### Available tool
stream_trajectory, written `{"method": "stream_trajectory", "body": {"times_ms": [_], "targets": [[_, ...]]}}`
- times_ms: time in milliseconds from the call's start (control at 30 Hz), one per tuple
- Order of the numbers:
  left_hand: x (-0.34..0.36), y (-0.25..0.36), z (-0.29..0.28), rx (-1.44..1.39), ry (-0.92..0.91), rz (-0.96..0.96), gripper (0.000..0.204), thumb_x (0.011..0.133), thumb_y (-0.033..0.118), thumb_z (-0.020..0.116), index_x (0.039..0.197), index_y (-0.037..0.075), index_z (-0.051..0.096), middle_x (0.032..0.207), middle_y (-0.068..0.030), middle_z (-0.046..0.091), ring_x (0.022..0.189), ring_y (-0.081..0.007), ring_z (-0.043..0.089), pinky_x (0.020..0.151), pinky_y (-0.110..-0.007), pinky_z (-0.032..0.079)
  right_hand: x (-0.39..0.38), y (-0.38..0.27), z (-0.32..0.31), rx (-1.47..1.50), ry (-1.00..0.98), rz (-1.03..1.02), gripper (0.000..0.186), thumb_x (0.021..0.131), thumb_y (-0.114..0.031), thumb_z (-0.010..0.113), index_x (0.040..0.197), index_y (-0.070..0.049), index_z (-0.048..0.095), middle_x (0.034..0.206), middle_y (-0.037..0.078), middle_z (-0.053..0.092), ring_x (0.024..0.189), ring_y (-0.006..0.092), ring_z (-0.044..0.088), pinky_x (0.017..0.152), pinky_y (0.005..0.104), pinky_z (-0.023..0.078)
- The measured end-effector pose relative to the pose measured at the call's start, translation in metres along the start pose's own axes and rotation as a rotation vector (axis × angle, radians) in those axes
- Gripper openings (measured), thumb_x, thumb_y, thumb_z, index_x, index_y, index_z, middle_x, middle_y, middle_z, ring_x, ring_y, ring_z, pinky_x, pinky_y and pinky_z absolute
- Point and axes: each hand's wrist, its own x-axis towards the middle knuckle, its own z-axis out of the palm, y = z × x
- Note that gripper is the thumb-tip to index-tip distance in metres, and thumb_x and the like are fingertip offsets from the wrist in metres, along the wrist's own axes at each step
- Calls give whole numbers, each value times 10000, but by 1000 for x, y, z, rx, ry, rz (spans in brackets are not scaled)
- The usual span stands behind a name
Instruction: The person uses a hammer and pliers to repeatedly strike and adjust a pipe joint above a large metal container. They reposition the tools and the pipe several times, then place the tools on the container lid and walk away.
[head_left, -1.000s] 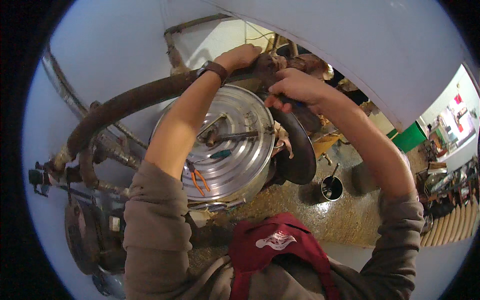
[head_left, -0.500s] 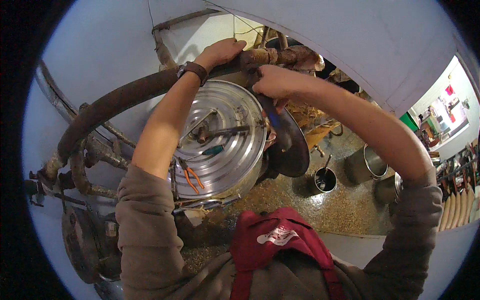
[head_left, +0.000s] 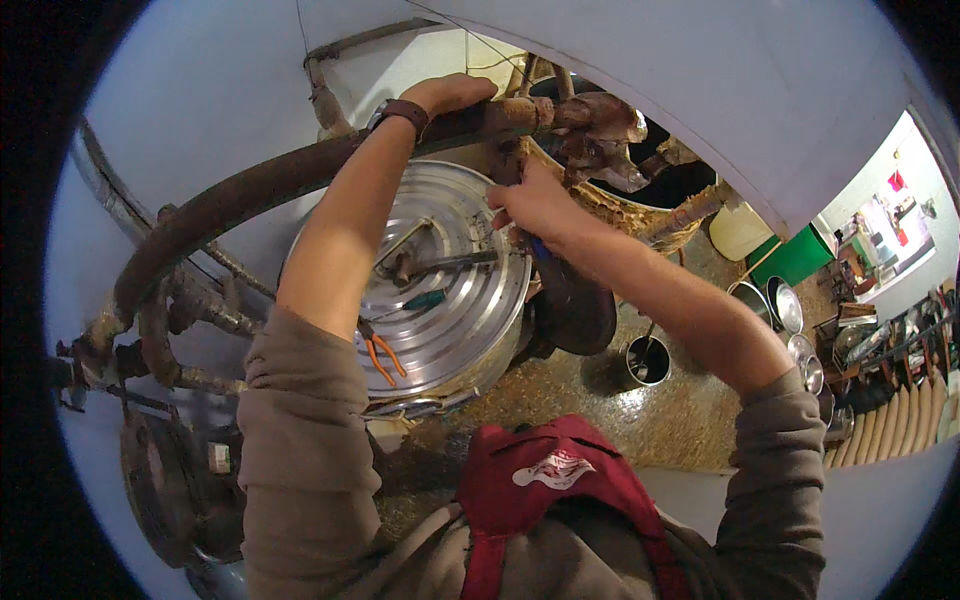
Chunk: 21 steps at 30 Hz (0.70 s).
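My left hand (head_left: 462, 92) grips the top of a long, curved, dark brown pipe (head_left: 235, 195) near a corroded joint (head_left: 515, 115). Below that joint, my right hand (head_left: 525, 205) has curled fingers around something I cannot make out, close to a small blue part (head_left: 545, 255). Under both arms is a large ribbed metal lid (head_left: 450, 320) with a crossbar (head_left: 455, 262), orange-handled pliers (head_left: 385, 355) and a green-handled tool (head_left: 425, 299) on it. A dark rounded piece (head_left: 580, 325) hangs beside the lid.
Pipes and valves (head_left: 150, 355) line the left wall (head_left: 90, 240). A white panel (head_left: 760, 90) overhangs at upper right, above a dark tub (head_left: 650, 185). On the wet floor (head_left: 520, 400) stand a small metal pot (head_left: 648, 360), several other vessels (head_left: 785, 300) and a green bin (head_left: 775, 260).
My right hand has moved down from the pipe joint, and my right forearm now angles lower, uncovering more vessels behind it. My left hand stays on the pipe, shifted slightly.
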Motion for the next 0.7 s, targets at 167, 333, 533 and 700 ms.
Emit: {"method": "stream_trajectory", "body": {"times_ms": [167,333,533,700], "targets": [[5,-15,23,408,202,188,202,995,198,541,1048,26,632,1006,-258,702,1041,-444,686,874,-503,532,-27,14,-14,111,-104,16,651,1019,-206,692,1559,-7,386,1086,147,705,720,199,679,558,336,504],[10,-29,15,478,171,386,244,1026,203,474,1057,60,669,1032,-254,715,1051,-448,699,858,-526,562,-29,24,3,-553,205,-282,526,1043,-148,611,1494,23,400,1101,343,716,825,506,724,695,567,567],[8,-31,12,394,199,489,198,1010,174,498,1010,33,636,1001,-277,698,970,-485,670,813,-536,524,-38,54,20,-395,219,-322,522,1037,-193,624,1449,64,431,1068,376,709,972,544,698,870,575,560],[9,-31,10,182,108,285,274,1036,225,456,1041,-6,603,986,-299,689,946,-491,658,832,-549,498,-41,33,-15,-256,133,-372,394,1004,-198,654,1296,39,536,918,280,728,760,431,738,702,532,584]]}}
